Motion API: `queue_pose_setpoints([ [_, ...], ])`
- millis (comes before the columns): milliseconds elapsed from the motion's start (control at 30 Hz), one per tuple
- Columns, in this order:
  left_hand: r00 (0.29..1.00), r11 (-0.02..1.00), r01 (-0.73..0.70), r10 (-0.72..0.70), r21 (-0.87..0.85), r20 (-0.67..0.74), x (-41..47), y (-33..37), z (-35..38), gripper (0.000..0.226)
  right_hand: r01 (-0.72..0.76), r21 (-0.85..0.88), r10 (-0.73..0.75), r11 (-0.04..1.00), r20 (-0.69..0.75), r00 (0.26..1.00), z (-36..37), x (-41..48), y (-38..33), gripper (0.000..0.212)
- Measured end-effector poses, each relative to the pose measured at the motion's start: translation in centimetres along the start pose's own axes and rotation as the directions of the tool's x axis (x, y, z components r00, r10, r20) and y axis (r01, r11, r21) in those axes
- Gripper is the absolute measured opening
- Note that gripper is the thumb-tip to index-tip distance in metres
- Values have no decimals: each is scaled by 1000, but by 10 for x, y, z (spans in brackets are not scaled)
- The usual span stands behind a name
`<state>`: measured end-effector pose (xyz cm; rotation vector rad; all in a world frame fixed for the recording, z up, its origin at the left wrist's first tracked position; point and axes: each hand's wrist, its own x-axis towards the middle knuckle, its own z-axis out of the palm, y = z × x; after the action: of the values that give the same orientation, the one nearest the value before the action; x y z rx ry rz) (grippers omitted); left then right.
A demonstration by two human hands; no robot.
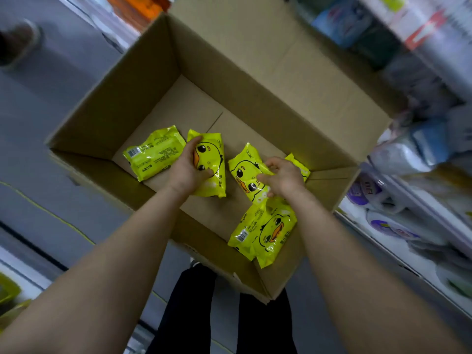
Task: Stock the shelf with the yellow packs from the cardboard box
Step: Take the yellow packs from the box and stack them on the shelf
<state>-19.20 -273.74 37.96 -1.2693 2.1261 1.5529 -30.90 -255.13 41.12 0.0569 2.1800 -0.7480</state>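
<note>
Yellow packs [153, 155] lie in the cardboard box [115, 103], floor bare toward 12 o'clock; I see left hand [185, 169] and right hand [284, 178] each gripping one.

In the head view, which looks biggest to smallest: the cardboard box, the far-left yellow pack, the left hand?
1. cardboard box, clearly largest.
2-3. far-left yellow pack and left hand look about alike, so I won't rank them.

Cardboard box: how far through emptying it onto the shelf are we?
Likely well along: the cardboard box shows mostly bare floor. In hand: the left hand grips one duck-face pack, the right hand grips a second pack. Left: a barcode-up pack, a half-hidden pack behind the right hand, and a near-wall pair. The shelf is too blurred to count stocked packs.
</note>
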Motion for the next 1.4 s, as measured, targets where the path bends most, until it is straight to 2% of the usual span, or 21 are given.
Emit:
queue_pose_setpoints([
  [100, 999, 994, -47, 45, -100, -22, -26, 22, -6, 85, -8, 172, 21, 985, -73, 997, -15, -29, -1, 31],
  [233, 990, 972, -137, 131, -189, -44, -63, 56, -13, 64, 63, 313, -22, 948, -132, 991, -37, -80, -4, 59],
  [333, 982, 944, -191, 188, -270, -36, -93, 86, -19, 55, 129, 373, -57, 919, -197, 979, -50, -119, -3, 57],
  [433, 981, 909, -176, 192, -379, 6, -118, 114, -21, 56, 191, 466, -46, 864, -305, 951, -64, -153, -3, 56],
  [533, 954, 875, -235, 290, -424, 70, -149, 141, -20, 59, 294, 533, -47, 793, -428, 902, -85, -191, -1, 55],
  [767, 824, 809, -419, 530, -413, 201, -213, 192, 2, 59, 445, 544, -1, 712, -632, 775, -137, -265, 17, 54],
  [967, 696, 751, -533, 651, -390, 303, -265, 233, 35, 57, 522, 482, 86, 704, -787, 611, -176, -324, 60, 51],
  [1167, 522, 665, -636, 745, -393, 416, -334, 269, 93, 55, 563, 451, 191, 692, -867, 461, -214, -380, 126, 48],
  [1267, 435, 605, -712, 779, -356, 453, -377, 281, 136, 56, 567, 448, 233, 691, -881, 412, -235, -413, 169, 50],
  [1400, 370, 577, -732, 782, -361, 501, -437, 290, 199, 55, 585, 442, 291, 680, -895, 338, -267, -462, 226, 52],
])
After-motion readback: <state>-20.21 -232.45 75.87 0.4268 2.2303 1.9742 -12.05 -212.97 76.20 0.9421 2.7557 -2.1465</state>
